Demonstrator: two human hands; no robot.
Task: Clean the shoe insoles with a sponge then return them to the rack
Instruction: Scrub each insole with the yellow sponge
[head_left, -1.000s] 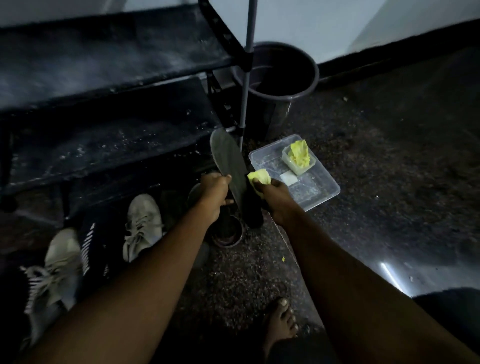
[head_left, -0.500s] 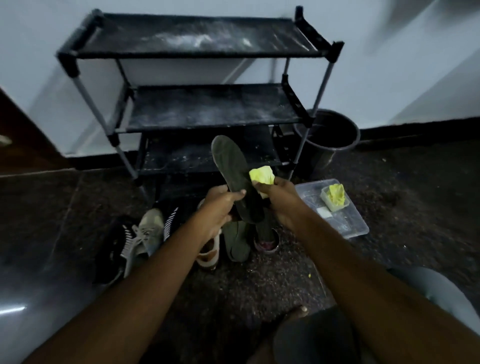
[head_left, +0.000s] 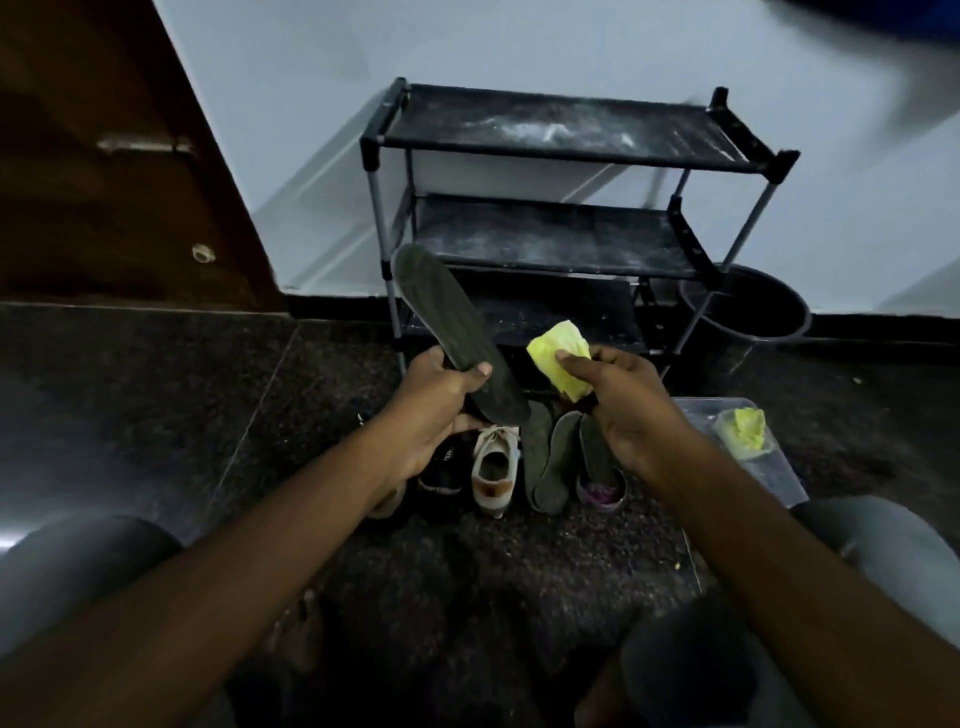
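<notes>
Your left hand (head_left: 436, 400) grips a dark insole (head_left: 452, 332) near its heel end, thumb across the top face. The toe end tilts up and left, in front of the black shoe rack (head_left: 550, 244). Your right hand (head_left: 623, 405) pinches a yellow sponge (head_left: 558, 358), thumb on its front. The sponge sits just right of the insole, not touching it. More insoles (head_left: 550, 462) stand on the floor below your hands, beside a white shoe (head_left: 496, 467). A clear container (head_left: 779, 467) lies to the right.
</notes>
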